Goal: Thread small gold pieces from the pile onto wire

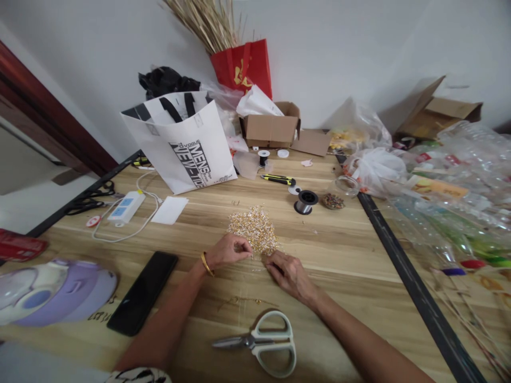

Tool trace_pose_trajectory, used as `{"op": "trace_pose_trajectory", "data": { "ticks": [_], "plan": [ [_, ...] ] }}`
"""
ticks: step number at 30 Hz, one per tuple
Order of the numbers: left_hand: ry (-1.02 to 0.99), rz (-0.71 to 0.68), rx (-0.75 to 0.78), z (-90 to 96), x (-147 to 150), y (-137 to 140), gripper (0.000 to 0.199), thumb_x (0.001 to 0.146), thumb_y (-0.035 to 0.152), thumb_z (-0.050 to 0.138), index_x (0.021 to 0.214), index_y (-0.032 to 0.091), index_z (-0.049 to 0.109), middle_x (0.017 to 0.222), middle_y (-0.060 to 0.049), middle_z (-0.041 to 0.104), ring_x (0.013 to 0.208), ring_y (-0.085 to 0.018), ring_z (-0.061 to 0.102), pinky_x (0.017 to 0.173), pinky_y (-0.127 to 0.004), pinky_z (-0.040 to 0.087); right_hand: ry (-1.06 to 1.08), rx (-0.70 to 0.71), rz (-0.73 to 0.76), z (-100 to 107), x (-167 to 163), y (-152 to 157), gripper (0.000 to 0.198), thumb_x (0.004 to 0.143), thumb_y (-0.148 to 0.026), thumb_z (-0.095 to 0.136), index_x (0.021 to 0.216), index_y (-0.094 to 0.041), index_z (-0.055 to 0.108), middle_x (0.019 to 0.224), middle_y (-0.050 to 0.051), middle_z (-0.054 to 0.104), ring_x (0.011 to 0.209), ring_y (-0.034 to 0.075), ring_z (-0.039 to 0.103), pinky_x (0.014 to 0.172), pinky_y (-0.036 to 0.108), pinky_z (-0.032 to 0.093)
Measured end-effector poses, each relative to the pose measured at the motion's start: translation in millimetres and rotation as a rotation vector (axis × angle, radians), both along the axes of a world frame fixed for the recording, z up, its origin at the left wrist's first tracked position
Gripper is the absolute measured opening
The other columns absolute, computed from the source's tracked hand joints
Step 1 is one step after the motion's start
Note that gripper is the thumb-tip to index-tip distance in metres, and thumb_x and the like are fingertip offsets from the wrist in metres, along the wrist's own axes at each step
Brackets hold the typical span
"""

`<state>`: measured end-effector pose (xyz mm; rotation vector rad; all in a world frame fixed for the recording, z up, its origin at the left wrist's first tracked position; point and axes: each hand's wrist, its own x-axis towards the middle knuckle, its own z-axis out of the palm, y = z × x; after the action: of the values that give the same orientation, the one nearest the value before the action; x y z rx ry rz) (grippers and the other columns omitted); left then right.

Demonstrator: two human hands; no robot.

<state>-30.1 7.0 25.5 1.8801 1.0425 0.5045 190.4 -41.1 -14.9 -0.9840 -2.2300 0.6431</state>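
Observation:
A loose pile of small gold and clear beads point(251, 223) is spread on the wooden table point(339, 276). My left hand point(229, 250), with a gold bangle point(206, 264) at the wrist, is at the pile's near left edge, thumb and forefinger pinched together. Opposite it, my right hand point(290, 272) rests at the near right edge with its fingers curled and pressed together. Whatever the fingertips hold is too small to make out. Between the hands lies a short line of tiny clear beads point(259, 270). Closer to me are a thin gold chain point(257, 301) and white-handled scissors point(275, 340).
Left of my arms lie a black phone point(142, 292), a lilac bottle point(67, 292) and a power strip point(126, 207). Beyond the beads are a wire spool point(306, 202), a yellow cutter point(278, 180) and a white bag point(187, 146). Plastic bottles point(451, 213) crowd the right.

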Motion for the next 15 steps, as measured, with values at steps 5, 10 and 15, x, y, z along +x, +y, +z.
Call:
{"op": "trace_pose_trajectory", "data": {
  "ticks": [5,10,15],
  "plan": [
    [-0.050,-0.032,-0.087,-2.2,2.9,-1.1,0.015,0.071,0.024,0.062,0.069,0.010,0.065,0.070,-0.005,0.069,0.064,-0.012,0.060,0.063,-0.022,0.047,0.000,-0.001,-0.003,0.6,-0.4,-0.4,0.013,0.088,-0.013,0.044,0.081,-0.019,0.053,0.076,0.003,0.058,0.069,0.015,0.055,0.064,0.025,0.042],
    [-0.011,-0.047,-0.060,-2.3,1.8,-0.3,0.009,0.069,0.018,0.060,0.070,0.010,0.064,0.070,-0.004,0.067,0.062,-0.011,0.058,0.061,-0.021,0.046,0.007,0.023,0.007,0.3,-0.2,0.2,0.014,0.090,-0.016,0.043,0.082,-0.019,0.054,0.075,0.003,0.058,0.069,0.015,0.054,0.064,0.025,0.042],
    [0.073,-0.109,0.079,1.2,0.3,0.8,0.007,0.069,0.014,0.059,0.069,0.013,0.066,0.069,-0.002,0.063,0.063,-0.010,0.054,0.059,-0.019,0.042,0.010,0.027,0.002,-2.4,-0.1,1.1,0.014,0.090,-0.017,0.043,0.082,-0.019,0.054,0.075,0.003,0.058,0.068,0.015,0.055,0.063,0.025,0.043]
  ]
}}
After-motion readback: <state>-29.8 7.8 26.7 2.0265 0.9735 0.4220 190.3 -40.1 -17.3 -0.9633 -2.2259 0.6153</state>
